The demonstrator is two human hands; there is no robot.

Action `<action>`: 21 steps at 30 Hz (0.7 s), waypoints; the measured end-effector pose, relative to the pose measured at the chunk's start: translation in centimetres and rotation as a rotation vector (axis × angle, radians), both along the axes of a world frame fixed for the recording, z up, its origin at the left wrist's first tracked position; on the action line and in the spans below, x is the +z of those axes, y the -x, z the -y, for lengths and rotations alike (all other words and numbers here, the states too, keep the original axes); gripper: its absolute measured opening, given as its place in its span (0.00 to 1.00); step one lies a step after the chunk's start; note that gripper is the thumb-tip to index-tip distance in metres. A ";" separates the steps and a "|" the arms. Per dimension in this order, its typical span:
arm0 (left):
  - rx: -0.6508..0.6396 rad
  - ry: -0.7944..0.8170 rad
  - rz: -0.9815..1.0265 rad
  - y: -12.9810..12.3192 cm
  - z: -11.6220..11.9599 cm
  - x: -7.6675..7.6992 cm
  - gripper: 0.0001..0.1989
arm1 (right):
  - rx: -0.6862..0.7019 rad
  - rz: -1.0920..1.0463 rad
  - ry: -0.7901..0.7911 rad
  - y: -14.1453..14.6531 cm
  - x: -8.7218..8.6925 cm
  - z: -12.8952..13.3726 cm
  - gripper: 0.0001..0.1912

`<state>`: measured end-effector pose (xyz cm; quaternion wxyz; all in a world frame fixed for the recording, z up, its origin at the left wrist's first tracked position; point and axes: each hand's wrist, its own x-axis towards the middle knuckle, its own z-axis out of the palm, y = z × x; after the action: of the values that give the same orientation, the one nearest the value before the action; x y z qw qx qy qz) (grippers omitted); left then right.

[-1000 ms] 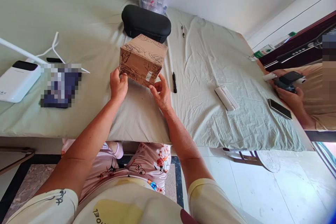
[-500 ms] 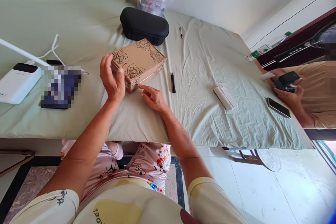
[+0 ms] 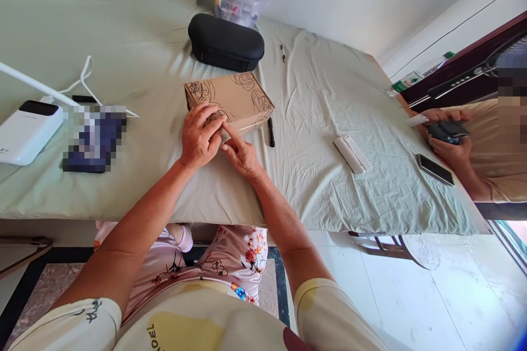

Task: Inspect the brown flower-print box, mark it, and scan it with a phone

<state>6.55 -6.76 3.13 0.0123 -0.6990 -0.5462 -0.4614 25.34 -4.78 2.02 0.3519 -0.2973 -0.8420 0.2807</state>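
A brown cardboard box [image 3: 236,97] with black scribbled loops on its top lies on the cloth in front of me. My left hand [image 3: 201,136] holds its near left corner, fingers over the top and thumb by the front side. My right hand [image 3: 244,158] is at the near side, index finger stretched to the box beside the left fingertips, thumb apart, other fingers bent. Both hands cover part of the front side. A black pen [image 3: 270,132] lies just right of the box, and a black zipped case [image 3: 225,41] sits behind it.
On the left are a white power bank [image 3: 28,131] with cables and a blurred dark item [image 3: 94,140]. A plastic tub [image 3: 239,5] stands at the back. Rightward lie a white pack [image 3: 353,153], a phone [image 3: 435,169] and a person's hands [image 3: 453,145] holding a dark device.
The box has shifted right and turned a little, now near the pen. My left hand moved right with its fingers onto the top. My right hand stayed almost in place.
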 end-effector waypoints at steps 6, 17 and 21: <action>-0.009 0.060 0.187 0.0 0.0 0.7 0.14 | -0.235 0.027 0.017 -0.9 0.2 -1.0 0.34; 0.229 0.080 0.387 2.3 -0.7 -0.2 0.18 | -0.535 -0.102 0.063 -1.9 -0.9 -2.7 0.45; 0.227 0.124 0.506 2.7 -1.6 -1.5 0.33 | -0.580 -0.064 0.109 -2.0 -1.7 -3.5 0.44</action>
<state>3.83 -5.16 1.63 -0.1156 -0.4955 -0.6338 -0.5825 27.31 -1.33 0.28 0.4272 -0.5352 -0.6941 0.2223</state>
